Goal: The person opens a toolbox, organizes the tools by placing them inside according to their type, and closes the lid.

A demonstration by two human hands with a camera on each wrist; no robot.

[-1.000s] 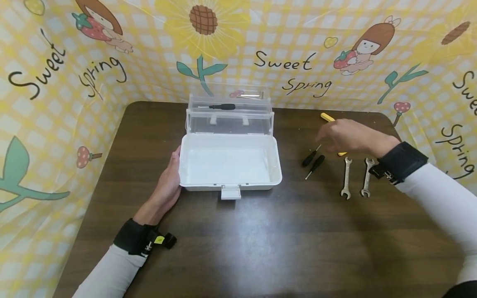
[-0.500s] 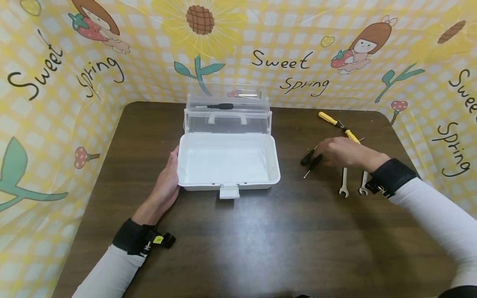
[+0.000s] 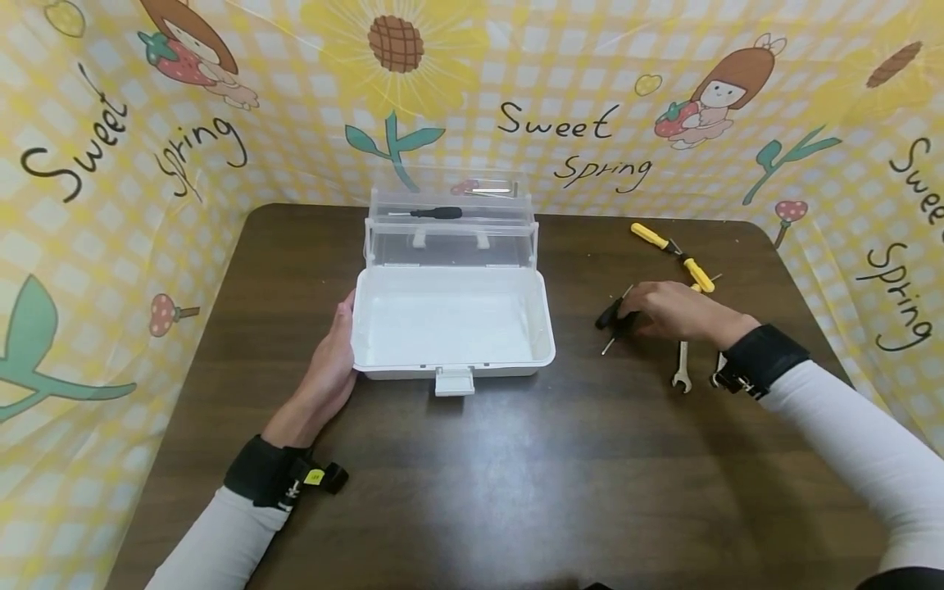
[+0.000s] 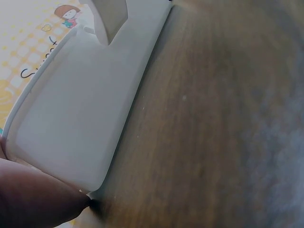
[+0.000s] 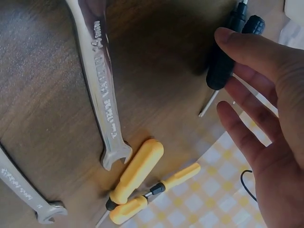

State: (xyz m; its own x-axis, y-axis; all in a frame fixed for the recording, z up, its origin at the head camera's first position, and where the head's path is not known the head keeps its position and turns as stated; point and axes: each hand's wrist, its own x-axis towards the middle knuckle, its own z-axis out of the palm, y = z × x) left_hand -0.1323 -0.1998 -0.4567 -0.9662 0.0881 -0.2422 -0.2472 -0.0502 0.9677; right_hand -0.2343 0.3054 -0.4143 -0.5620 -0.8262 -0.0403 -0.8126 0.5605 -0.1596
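A white toolbox (image 3: 516, 371) stands on the table with its clear lid raised and its front latch (image 3: 455, 383) hanging down. My left hand (image 3: 330, 365) lies along the toolbox's left side, fingers fairly straight against the wall; the left wrist view has one finger (image 4: 42, 194) at its corner. To the right of the toolbox my right hand (image 3: 667, 311) pinches the handle of a small black screwdriver (image 5: 222, 66) between thumb and fingers, its shaft pointing towards me. A second black screwdriver (image 3: 606, 316) lies right beside it, its shaft pointing away.
Two open-ended wrenches (image 3: 682, 373) lie near my right wrist. Yellow-handled screwdrivers (image 5: 142, 164) lie behind the hand. Another black screwdriver (image 3: 440, 213) and hex keys (image 3: 492, 189) sit up in the clear lid part. A patterned cloth (image 3: 295, 106) rises behind the table.
My right hand has come down from over the yellow-handled screwdrivers, towards me and slightly left, and now pinches a black screwdriver. The left hand and toolbox keep their places.
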